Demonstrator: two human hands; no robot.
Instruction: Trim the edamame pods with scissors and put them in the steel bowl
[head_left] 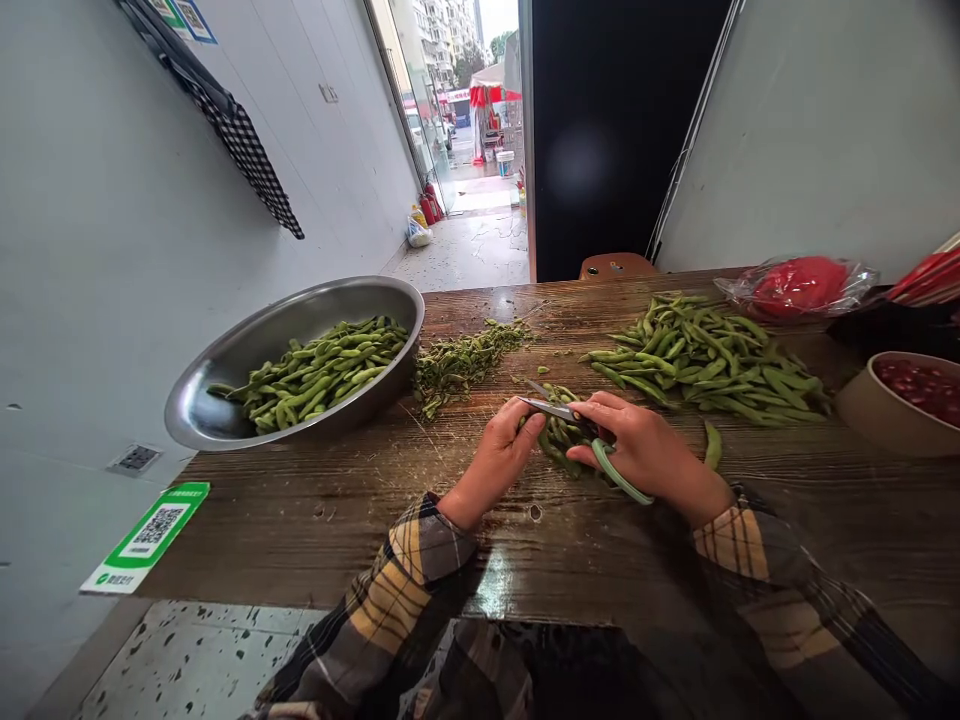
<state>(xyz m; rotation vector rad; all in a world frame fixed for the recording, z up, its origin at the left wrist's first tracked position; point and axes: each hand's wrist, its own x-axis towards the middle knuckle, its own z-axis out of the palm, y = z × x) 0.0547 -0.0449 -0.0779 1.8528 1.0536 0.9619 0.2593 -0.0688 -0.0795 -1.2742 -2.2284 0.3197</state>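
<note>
My right hand point(637, 445) grips a pair of scissors point(622, 478) with pale green handles, its blades parted and pointing left. My left hand point(495, 450) is closed in a pinch at the blade tips, with a bit of a green edamame pod showing at its fingers; most of the pod is hidden. Under and between both hands lies a small heap of edamame pods point(559, 440). A larger pile of pods point(712, 360) spreads to the right, and a single pod point(712, 445) lies beside my right wrist. Small green trimmings point(469, 362) are heaped beyond my left hand.
At the left, a wide steel basin point(187, 405) tilts on the wooden table point(360, 530) with pods inside. A green payment-code card point(150, 535) is at the left edge. On the right are a bowl point(862, 405) of dark red pieces and a red item in clear plastic point(799, 285).
</note>
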